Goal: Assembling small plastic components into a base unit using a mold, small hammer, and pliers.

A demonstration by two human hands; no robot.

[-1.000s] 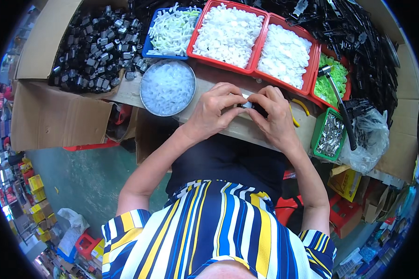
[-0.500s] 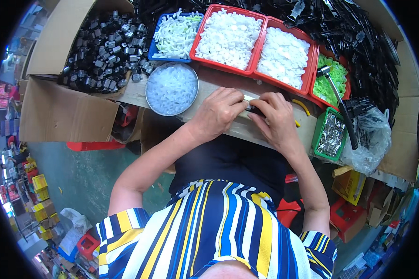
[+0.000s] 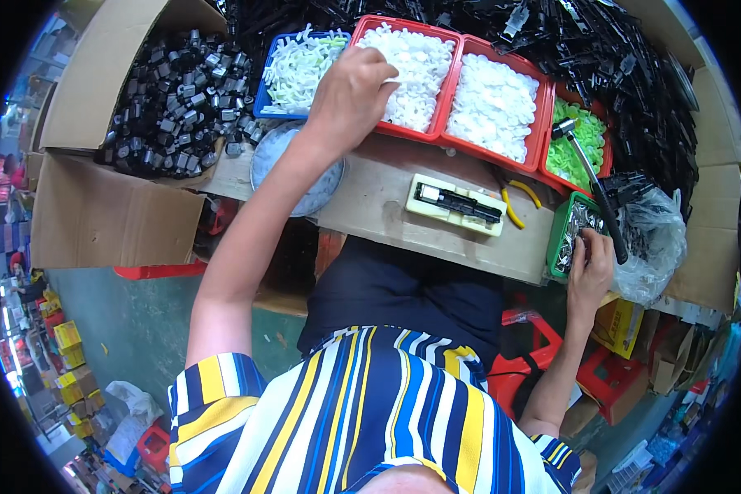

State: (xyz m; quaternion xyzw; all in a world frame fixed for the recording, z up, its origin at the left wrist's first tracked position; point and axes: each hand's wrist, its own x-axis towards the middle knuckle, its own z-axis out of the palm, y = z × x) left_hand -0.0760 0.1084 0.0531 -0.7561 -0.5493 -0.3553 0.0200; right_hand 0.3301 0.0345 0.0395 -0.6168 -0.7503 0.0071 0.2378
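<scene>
My left hand (image 3: pixel 347 100) is over the near left part of the red tray (image 3: pixel 446 107) of small white plastic pieces. Its thumb and fingers are pinched together; whatever is between them is too small to make out. At the right, my right hand (image 3: pixel 591 267) dips its fingertips into a green tray (image 3: pixel 558 247) of small shiny metal parts (image 3: pixel 583 221). Those fingers are curled together, and what they pinch is hidden. Between the hands, a cream holding block (image 3: pixel 420 183) lies on the bench with a long black part (image 3: pixel 469 206) and a whitish piece (image 3: pixel 428 193) in its slot.
Yellow-handled pliers (image 3: pixel 514 210) lie beside the block. A hammer (image 3: pixel 593 169) leans across a tray of green pieces (image 3: pixel 570 148). Behind are a blue tray (image 3: pixel 265 97), a round dish (image 3: pixel 263 156), a carton of black pieces (image 3: pixel 181 99) and heaped black parts (image 3: pixel 654 107). A plastic bag (image 3: pixel 654 247) sits far right.
Both hands have left the block at the middle, uncovering it and the black part. My left hand has moved up and left to the white pieces; my right hand has moved right to the metal parts.
</scene>
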